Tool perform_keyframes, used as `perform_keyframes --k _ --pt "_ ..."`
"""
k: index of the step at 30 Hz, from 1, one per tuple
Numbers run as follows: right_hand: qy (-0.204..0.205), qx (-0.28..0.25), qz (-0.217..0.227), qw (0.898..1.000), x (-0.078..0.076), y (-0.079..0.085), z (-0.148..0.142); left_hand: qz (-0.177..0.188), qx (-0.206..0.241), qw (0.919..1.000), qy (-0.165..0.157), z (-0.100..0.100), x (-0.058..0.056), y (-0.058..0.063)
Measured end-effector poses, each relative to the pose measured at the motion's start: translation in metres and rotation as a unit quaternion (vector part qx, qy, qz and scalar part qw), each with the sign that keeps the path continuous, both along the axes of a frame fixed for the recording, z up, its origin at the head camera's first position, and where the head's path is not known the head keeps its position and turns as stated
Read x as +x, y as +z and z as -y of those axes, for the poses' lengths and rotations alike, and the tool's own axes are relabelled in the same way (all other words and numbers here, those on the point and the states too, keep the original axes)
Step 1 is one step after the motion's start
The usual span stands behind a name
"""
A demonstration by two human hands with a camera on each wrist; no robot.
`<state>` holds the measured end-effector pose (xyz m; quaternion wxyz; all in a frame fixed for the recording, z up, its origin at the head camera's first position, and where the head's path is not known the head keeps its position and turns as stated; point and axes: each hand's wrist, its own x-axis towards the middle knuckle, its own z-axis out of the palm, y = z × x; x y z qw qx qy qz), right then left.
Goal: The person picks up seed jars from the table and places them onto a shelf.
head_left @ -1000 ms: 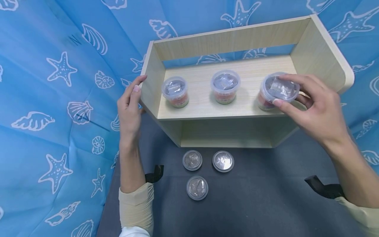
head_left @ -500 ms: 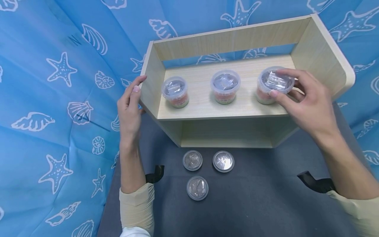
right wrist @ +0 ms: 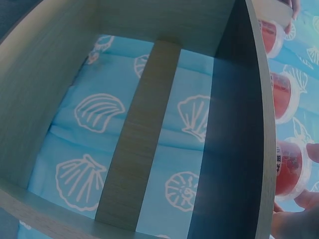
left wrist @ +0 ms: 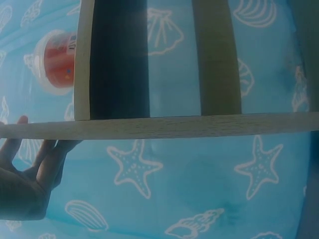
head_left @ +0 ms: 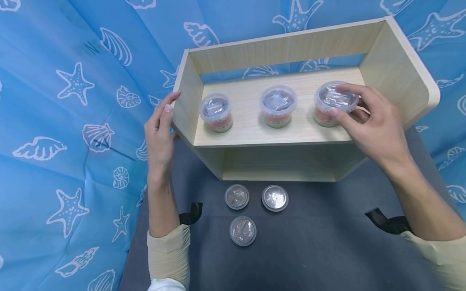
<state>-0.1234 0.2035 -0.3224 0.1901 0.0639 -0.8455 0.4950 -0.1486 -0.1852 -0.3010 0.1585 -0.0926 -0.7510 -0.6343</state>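
Note:
My right hand [head_left: 380, 123] holds the rightmost of three clear-lidded plastic tubs by its rim, thumb in front and index finger at the back. This tub [head_left: 327, 115], with reddish contents, stands upright at the right of the upper board of a pale wooden shelf [head_left: 247, 137]. The middle tub [head_left: 277, 117] and the left tub [head_left: 220, 121] stand in line with it, spaced apart. With my left hand [head_left: 160, 133] I grip the front edge of the shelf's left side panel; in the left wrist view the panel [left wrist: 149, 128] runs between thumb and fingers.
On the dark tabletop [head_left: 309, 250] in front of the shelf lie three round clear-lidded containers: a left one [head_left: 236, 197], a right one [head_left: 274, 198] and a nearer one [head_left: 242, 230]. A blue curtain [head_left: 102, 169] with shell prints hangs behind and to the left.
My right hand has moved left with the rightmost tub, which was tilted and now stands upright on the upper board. My left hand has stayed on the shelf's side panel.

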Motion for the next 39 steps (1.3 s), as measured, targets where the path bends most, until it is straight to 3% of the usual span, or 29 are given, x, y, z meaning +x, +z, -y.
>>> perform_keyframes --k 18,28,32,36,39 --pt "0.001 0.021 -0.012 1.0 0.001 0.002 -0.001 0.005 -0.022 0.9997 -0.008 0.001 0.002 0.003" --pt "0.006 0.041 -0.059 0.997 0.002 0.013 -0.002 -0.021 -0.084 0.9962 -0.004 0.006 0.003 0.011" --pt "0.014 0.036 -0.063 0.997 0.003 0.019 -0.002 -0.037 -0.105 0.9936 0.021 0.007 0.006 0.014" --pt "0.028 0.029 -0.067 0.997 0.005 0.026 -0.003 -0.059 -0.122 0.9891 0.057 -0.002 0.02 0.028" --pt "0.03 0.034 -0.072 0.996 0.008 0.032 -0.003 -0.087 -0.136 0.9846 0.067 -0.009 0.032 0.038"
